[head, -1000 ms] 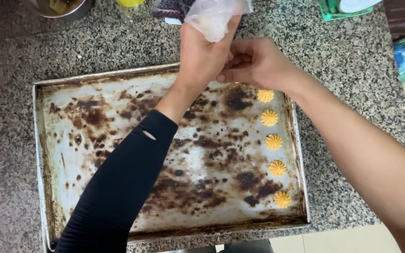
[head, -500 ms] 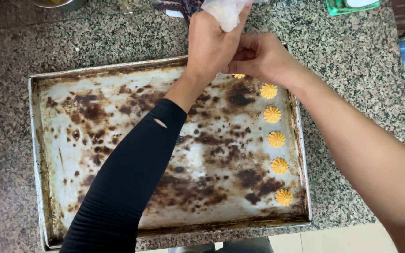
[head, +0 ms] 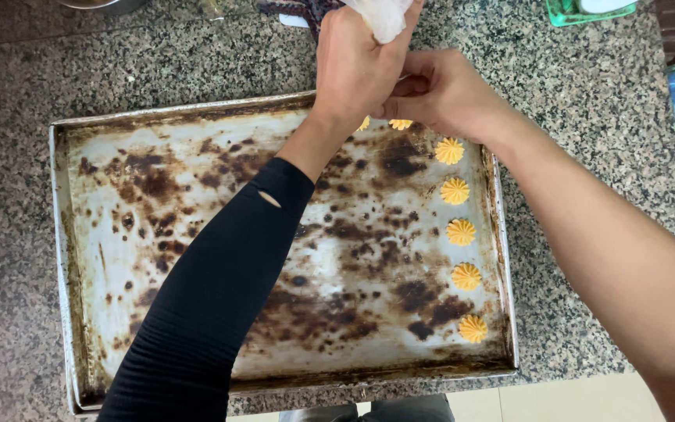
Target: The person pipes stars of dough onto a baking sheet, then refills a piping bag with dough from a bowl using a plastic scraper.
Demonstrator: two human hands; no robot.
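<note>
From the head view, the left hand (head: 353,62) squeezes the white bag (head: 384,16). The right hand (head: 439,90) pinches its tip over the tray (head: 60,258). 5 rosettes (head: 460,231) sit in a row; another (head: 400,123) starts beside. It needs a steady squeeze.

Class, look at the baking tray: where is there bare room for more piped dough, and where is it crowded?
The baking tray is bare from its left rim across to the column of piped rosettes along the right rim, though the sleeved forearm crosses it. The top right corner is crowded: left hand and right hand hold the piping bag.
</note>
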